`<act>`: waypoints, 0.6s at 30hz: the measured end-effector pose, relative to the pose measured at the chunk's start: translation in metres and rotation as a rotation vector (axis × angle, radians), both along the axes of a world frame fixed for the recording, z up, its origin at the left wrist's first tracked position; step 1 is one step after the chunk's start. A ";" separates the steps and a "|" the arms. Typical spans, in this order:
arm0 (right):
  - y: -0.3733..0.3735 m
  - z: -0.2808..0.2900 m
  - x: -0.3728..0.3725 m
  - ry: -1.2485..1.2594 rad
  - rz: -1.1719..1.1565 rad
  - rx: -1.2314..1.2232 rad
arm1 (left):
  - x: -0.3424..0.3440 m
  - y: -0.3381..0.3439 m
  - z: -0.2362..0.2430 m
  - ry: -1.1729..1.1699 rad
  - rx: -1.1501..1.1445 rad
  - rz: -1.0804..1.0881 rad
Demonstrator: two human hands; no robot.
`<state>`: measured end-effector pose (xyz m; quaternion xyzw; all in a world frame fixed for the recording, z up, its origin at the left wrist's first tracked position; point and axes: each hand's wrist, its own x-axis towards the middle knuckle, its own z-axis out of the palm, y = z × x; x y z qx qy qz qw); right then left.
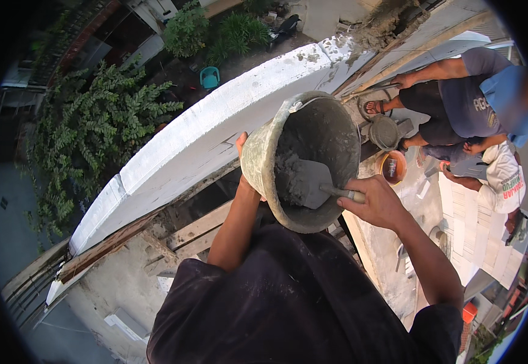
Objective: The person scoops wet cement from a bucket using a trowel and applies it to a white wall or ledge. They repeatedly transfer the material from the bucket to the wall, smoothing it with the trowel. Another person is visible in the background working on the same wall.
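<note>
Inside the tilted bucket (258, 155), the trowel (314, 181) meets grey mortar (288, 173), right grip (373, 201) clamped on its handle (350, 193); left grip (241, 144), mostly hidden, supports the outside, closure unclear. Sliding it low under the mortar should scoop cleanly.

One trowel (316, 185), one held bucket (263, 148) — one teal chair (210, 77)
</note>
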<state>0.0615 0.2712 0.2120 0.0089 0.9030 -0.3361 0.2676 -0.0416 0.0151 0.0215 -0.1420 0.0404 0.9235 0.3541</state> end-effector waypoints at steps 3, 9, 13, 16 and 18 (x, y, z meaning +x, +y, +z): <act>-0.001 0.016 -0.011 0.018 -0.043 -0.014 | 0.003 -0.008 -0.013 -0.022 0.052 0.027; 0.023 0.041 -0.038 0.188 -0.054 -0.011 | -0.002 0.006 -0.025 0.004 -0.002 0.176; 0.052 0.026 -0.065 0.182 -0.191 -0.252 | -0.012 0.015 -0.002 0.138 -0.012 0.236; 0.063 0.002 -0.105 0.072 -0.424 -0.710 | -0.001 0.001 -0.024 0.111 -0.168 0.133; 0.082 -0.030 -0.139 0.131 -0.594 -1.023 | -0.004 0.005 -0.011 0.086 -0.165 0.072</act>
